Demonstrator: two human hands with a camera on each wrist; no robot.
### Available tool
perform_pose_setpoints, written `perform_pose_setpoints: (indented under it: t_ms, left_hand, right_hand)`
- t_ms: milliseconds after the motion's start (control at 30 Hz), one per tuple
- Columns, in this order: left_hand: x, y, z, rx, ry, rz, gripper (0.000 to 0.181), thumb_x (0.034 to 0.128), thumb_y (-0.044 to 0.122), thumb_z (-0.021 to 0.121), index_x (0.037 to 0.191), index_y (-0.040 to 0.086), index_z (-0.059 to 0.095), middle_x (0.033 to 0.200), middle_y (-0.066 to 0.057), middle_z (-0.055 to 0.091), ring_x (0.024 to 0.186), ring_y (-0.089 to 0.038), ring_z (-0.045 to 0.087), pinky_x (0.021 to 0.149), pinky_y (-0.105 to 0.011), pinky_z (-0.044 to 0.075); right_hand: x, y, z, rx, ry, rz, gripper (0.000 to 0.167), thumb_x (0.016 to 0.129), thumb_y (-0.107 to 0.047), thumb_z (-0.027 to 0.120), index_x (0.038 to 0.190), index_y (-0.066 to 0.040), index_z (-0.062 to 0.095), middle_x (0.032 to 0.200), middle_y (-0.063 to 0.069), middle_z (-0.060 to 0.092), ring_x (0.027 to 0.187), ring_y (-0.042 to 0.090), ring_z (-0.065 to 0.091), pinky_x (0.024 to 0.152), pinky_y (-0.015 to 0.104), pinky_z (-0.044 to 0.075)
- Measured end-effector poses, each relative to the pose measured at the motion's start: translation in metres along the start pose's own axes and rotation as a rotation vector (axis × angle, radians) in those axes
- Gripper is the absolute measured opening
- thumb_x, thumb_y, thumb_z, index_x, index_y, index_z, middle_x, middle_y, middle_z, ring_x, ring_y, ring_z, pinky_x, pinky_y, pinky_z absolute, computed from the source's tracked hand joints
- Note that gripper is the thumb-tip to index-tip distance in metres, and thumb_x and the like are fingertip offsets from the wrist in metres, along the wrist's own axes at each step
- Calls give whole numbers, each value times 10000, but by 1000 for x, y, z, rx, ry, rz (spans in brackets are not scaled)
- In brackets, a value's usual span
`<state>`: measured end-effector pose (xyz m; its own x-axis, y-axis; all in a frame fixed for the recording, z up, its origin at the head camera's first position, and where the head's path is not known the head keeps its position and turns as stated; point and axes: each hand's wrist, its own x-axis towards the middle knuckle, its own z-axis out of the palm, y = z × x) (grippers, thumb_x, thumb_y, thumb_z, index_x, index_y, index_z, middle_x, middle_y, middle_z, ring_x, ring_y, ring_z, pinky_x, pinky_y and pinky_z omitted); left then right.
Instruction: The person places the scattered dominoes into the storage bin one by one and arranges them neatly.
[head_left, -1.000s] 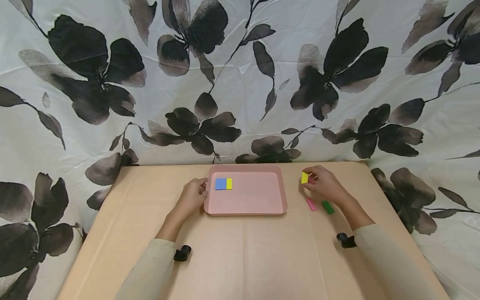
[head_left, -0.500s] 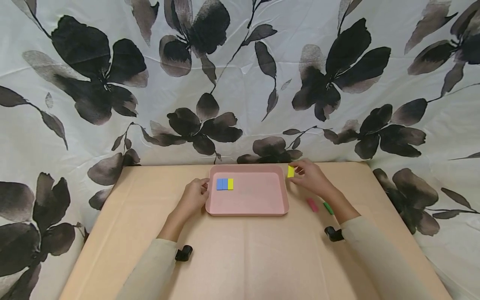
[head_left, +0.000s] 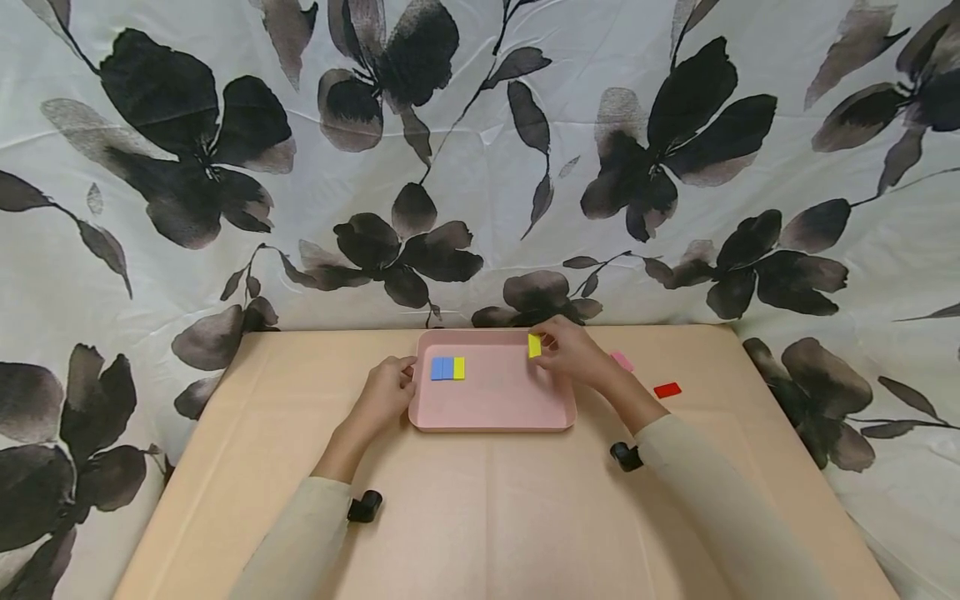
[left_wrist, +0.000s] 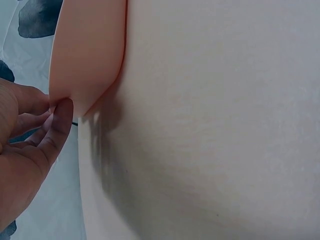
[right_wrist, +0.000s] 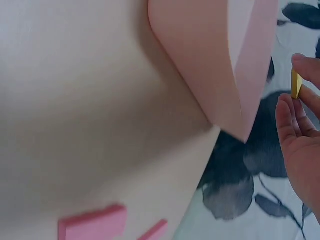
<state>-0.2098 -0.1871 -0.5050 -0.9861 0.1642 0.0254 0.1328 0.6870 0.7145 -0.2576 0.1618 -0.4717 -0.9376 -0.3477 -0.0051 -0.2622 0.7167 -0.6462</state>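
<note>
In the head view a shallow pink tray lies at the table's far side. My left hand pinches its left rim; the left wrist view shows thumb and fingers on either side of the tray wall. Two blue blocks and a yellow block sit in a row, touching, in the tray's left part. Over the tray's far right corner, my right hand pinches another yellow block upright between thumb and fingers. The right wrist view shows this yellow block held above the tray.
Right of the tray, a pink block and a red block lie on the table. The right wrist view shows two pinkish blocks, one larger. A floral cloth hangs behind the table.
My right hand has carried the yellow block leftward from the loose blocks to above the tray. The forearm now covers where the green block was; a red one shows. The left hand stays put.
</note>
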Motion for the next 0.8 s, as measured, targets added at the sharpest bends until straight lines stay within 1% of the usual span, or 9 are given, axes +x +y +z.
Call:
perform_pose_setpoints:
  t_ms: [100, 200, 333, 467, 533, 600, 700, 800]
  left_hand:
    - [0, -1, 0, 5, -1, 4, 460, 897, -59, 628, 1351, -128, 595, 1046, -181, 635, 944, -263, 678, 754, -300, 579]
    - [-1, -1, -1, 2, -4, 2, 465, 899, -54, 626, 1357, -124, 592, 1051, -177, 634, 957, -265, 677, 769, -308, 575]
    - [-2, -1, -1, -1, -12, -6, 464, 908, -46, 628, 1365, -116, 591, 1059, -173, 631, 968, -265, 675, 777, -309, 574]
    - [-3, -1, 0, -3, -11, -4, 458, 908, -53, 627, 1360, -119, 593, 1061, -182, 632, 966, -269, 680, 769, -313, 576]
    - [-3, -1, -1, -4, -10, 0, 455, 906, -56, 627, 1356, -120, 595, 1059, -186, 633, 965, -272, 683, 768, -316, 579]
    - [-3, -1, 0, -8, -13, -1, 453, 907, -56, 629, 1355, -119, 596, 1060, -185, 632, 968, -274, 684, 770, -317, 582]
    - [-3, -1, 0, -6, -14, 2, 451, 905, -60, 633, 1350, -120, 598, 1056, -185, 631, 962, -276, 686, 762, -317, 586]
    - [-2, -1, 0, -6, -13, 0, 452, 903, -63, 636, 1350, -116, 600, 1057, -183, 632, 961, -276, 687, 757, -313, 586]
  right_hand:
    - [6, -6, 10, -18, -32, -15, 466, 852, -134, 810, 1292, -46, 688, 1133, 112, 583, 1018, 241, 591, 853, 328, 564]
    - [11, -15, 18, -42, -44, -33, 472, 856, -141, 803, 1302, -41, 686, 1128, 112, 589, 1006, 231, 584, 848, 321, 563]
    - [18, -25, 26, -93, -60, -39, 468, 861, -167, 804, 1304, -71, 689, 1111, 89, 593, 989, 203, 577, 838, 302, 557]
    - [25, -32, 35, -164, -62, -31, 463, 858, -229, 815, 1294, -127, 698, 1073, 42, 597, 956, 170, 572, 802, 300, 515]
    - [29, -35, 40, -163, -64, -30, 460, 855, -234, 821, 1285, -125, 700, 1049, 32, 598, 946, 168, 567, 788, 297, 502]
    - [32, -38, 44, -140, -74, -26, 460, 854, -223, 826, 1281, -112, 697, 1036, 34, 591, 943, 170, 560, 791, 286, 505]
    - [38, -40, 52, -92, -102, -39, 478, 851, -191, 834, 1286, -66, 682, 1043, 72, 584, 941, 179, 553, 798, 262, 510]
    - [43, -42, 60, -75, -125, -36, 494, 848, -190, 841, 1291, -50, 672, 1039, 89, 575, 928, 186, 552, 783, 261, 502]
